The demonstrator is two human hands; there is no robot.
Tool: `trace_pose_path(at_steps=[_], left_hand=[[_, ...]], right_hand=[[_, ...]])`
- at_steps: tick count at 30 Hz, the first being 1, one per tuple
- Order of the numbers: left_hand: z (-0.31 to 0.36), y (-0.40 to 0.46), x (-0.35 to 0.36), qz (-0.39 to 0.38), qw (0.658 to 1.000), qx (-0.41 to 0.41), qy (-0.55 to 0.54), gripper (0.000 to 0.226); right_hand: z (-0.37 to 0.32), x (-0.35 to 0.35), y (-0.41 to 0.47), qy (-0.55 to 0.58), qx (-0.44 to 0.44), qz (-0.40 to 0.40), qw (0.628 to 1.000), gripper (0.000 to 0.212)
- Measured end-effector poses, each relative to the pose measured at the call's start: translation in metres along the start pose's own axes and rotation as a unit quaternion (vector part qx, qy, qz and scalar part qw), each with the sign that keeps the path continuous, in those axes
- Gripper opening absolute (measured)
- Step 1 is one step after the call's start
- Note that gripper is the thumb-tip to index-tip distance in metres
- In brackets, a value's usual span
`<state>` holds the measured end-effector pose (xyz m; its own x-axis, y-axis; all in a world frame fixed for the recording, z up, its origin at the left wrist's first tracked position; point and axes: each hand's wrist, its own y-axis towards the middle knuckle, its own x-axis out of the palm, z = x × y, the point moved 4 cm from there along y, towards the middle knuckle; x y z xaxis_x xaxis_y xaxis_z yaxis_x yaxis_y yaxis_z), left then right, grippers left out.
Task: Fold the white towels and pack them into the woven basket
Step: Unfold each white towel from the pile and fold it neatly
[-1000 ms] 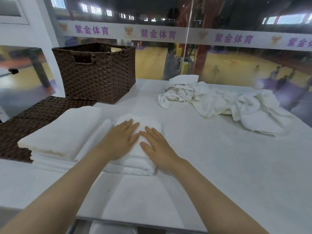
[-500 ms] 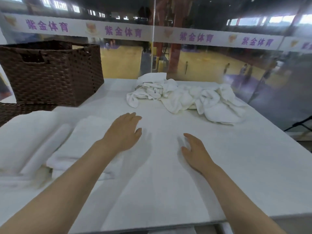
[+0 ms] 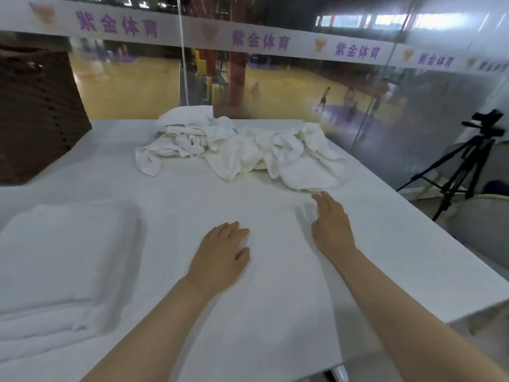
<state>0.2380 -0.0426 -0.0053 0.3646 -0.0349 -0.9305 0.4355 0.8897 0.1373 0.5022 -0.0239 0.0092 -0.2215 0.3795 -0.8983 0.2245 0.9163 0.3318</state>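
Crumpled terry towels (image 3: 242, 153), smooth white table (image 3: 192, 194) — empty hands, right hand (image 3: 332, 230) nearest

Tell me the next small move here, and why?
Probably reach the right hand a little further forward and take the near edge of the pile of unfolded towels. Both hands are empty; the left hand rests over bare table, and the right one is nearest the pile. The folded towels already sit at the left.
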Motion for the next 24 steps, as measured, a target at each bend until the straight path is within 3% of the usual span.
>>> trace_pose_path(at_steps=[4, 8, 11, 15, 20, 24], left_hand=[[-0.003, 0.002, -0.001, 0.018, 0.999, 0.000, -0.032, 0.083], [-0.006, 0.005, 0.002, 0.025, 0.999, -0.012, -0.040, 0.077], [-0.007, 0.007, 0.004, 0.028, 0.999, -0.015, -0.040, 0.071], [-0.007, 0.008, 0.003, 0.034, 0.998, -0.018, -0.049, 0.069], [-0.009, 0.006, 0.004, 0.025, 0.998, -0.010, -0.051, 0.073], [-0.004, 0.004, -0.003, 0.038, 0.995, -0.011, -0.089, 0.071]], right_hand=[[-0.005, 0.013, 0.042, -0.087, -0.006, -0.001, 0.996, 0.071], [-0.007, 0.028, 0.077, -0.114, -0.051, 0.030, 0.992, 0.060], [-0.004, 0.034, 0.093, -0.075, -0.044, 0.056, 0.995, 0.044], [0.002, 0.027, 0.092, 0.061, -0.024, 0.090, 0.994, 0.024], [-0.008, 0.014, 0.067, 0.146, -0.108, 0.158, 0.971, 0.017], [-0.027, 0.007, 0.026, 0.150, -0.154, 0.118, 0.969, 0.027]])
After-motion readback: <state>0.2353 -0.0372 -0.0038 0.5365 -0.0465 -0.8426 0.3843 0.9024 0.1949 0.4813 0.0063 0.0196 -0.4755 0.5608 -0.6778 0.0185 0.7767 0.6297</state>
